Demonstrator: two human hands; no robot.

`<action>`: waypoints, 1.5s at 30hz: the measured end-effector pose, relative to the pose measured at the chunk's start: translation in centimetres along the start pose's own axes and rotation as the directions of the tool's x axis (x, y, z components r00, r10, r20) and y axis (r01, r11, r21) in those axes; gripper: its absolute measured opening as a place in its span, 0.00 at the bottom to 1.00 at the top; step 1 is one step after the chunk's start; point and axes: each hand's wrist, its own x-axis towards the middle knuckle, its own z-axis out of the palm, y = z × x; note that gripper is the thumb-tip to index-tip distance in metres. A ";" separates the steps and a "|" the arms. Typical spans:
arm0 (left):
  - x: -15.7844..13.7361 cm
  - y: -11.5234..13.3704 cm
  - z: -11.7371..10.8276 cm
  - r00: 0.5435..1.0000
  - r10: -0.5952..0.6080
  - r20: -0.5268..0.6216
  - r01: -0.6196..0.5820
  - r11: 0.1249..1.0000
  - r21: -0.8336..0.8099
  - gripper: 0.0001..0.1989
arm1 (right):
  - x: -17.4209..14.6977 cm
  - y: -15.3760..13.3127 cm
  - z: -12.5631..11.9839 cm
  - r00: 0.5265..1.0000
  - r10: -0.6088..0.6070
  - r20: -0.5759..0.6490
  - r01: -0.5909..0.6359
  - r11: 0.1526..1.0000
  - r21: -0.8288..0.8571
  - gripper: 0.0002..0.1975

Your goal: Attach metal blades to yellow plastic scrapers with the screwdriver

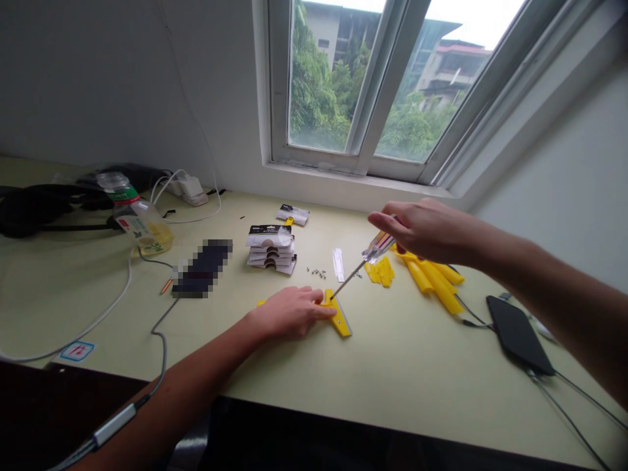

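My left hand (289,313) is closed on a yellow scraper (342,322), pressing it flat against the table; a metal blade edge runs along its head. In my right hand (426,226) is a screwdriver (377,247) with a clear handle. It slants down to the left, and its tip meets the scraper head near a screw spot. Just beyond the scraper lie several small screws (318,272) and a pale metal blade strip (338,264). A pile of flat yellow plastic pieces (380,272) and several yellow handles (432,278) rest farther right.
Packaged items with cardboard sleeves (271,250) are stacked beyond my left hand, another package (293,214) behind them. A bottle (142,219), a pixelated dark object (203,269) and cables are at left. A black phone-like device (520,335) with cables lies at right.
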 end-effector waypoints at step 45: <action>0.0 0.0 0.1 1.000 0.004 -0.020 -0.004 1.000 -0.023 0.20 | 0.1 0.4 0.1 0.987 -0.153 0.055 0.135 0.958 0.252 0.20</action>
